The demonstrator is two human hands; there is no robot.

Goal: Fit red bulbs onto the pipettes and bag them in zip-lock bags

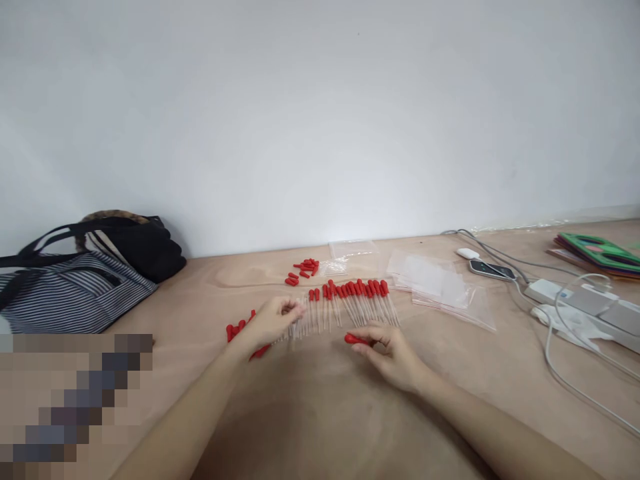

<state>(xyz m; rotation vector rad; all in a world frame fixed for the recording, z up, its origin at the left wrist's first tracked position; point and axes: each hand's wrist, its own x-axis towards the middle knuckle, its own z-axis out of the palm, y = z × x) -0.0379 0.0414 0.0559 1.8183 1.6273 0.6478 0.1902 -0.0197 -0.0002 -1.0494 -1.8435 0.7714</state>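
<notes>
Between the thumb and fingers of my right hand (pixel 393 355) is a red rubber dropper bulb (pixel 354 339), held just above the table. My left hand (pixel 274 320) has its fingers curled together over the left end of a row of clear tubes; whether it grips one is hidden. To the right of that hand, droppers (pixel 357 300) with red bulbs and clear stems lie side by side, bulbs away from me. More red-bulbed pieces (pixel 240 328) are partly covered by my left wrist. Loose red bulbs (pixel 306 268) are heaped farther back, beside thin clear tubes (pixel 334 268).
Clear plastic bags (pixel 435 280) lie stacked behind and right of the droppers. At right are a power strip (pixel 585 303), white cables and a small dark device (pixel 493 269). A striped bag (pixel 80 290) stands at left. The wall (pixel 320 133) borders the table's back.
</notes>
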